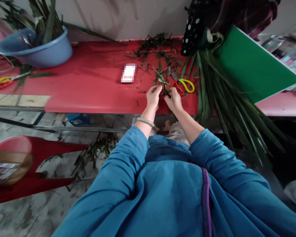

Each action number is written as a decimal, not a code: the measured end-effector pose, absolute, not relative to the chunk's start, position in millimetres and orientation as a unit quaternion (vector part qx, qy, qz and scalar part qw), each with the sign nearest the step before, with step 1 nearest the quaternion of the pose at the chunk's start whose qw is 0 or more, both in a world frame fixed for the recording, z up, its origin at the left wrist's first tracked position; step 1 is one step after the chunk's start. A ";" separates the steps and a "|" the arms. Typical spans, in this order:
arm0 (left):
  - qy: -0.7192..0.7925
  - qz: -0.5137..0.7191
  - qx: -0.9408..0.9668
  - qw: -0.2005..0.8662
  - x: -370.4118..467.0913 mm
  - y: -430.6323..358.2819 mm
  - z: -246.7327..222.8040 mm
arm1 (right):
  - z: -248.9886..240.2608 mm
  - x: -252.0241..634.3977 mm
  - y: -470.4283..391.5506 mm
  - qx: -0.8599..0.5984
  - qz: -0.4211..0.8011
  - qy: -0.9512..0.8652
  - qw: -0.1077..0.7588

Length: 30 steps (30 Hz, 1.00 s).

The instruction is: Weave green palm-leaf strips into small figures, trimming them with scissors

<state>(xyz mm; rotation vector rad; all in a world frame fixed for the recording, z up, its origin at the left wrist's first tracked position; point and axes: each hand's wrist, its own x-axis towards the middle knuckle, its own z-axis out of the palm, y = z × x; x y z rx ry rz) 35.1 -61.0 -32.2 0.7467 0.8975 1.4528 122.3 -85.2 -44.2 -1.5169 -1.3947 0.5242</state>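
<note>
Close to the table's front edge, my left hand (153, 96) and my right hand (174, 99) face each other with bent fingers. Between them is a small piece of green leaf strips (164, 87), pinched from both sides; its exact shape is too small to make out. Just beyond my right hand lies a pair of scissors (186, 84) with yellow and red handles, blades pointing away. Leaf scraps (160, 70) are strewn past my fingertips. A phone (128, 73) with a bright screen lies to the left of my left hand.
Long green leaves (212, 82) hang over the table edge at right, beside a green board (251, 65). A blue basin (46, 51) with leaves and another pair of scissors (5, 81) are at left. A red stool (46, 148) stands below the red tabletop (93, 85).
</note>
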 end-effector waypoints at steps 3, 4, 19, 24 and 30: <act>0.370 0.617 0.331 0.611 34.7 -60.5 -33.6 | -41.2 125.2 -87.5 -0.585 0.246 -0.567 0.526; 0.369 0.613 0.342 0.610 34.6 -60.3 -34.2 | -40.6 125.7 -88.3 -0.577 0.255 -0.560 0.537; 0.348 0.550 0.417 0.634 28.4 -62.8 -31.8 | -39.7 127.5 -91.1 -0.560 0.223 -0.614 0.509; 0.368 0.552 0.343 0.664 22.4 -60.4 -29.4 | -37.2 124.5 -96.2 -0.552 0.244 -0.606 0.517; 0.364 0.547 0.297 0.693 16.6 -59.7 -22.8 | -37.5 123.5 -99.9 -0.556 0.227 -0.554 0.576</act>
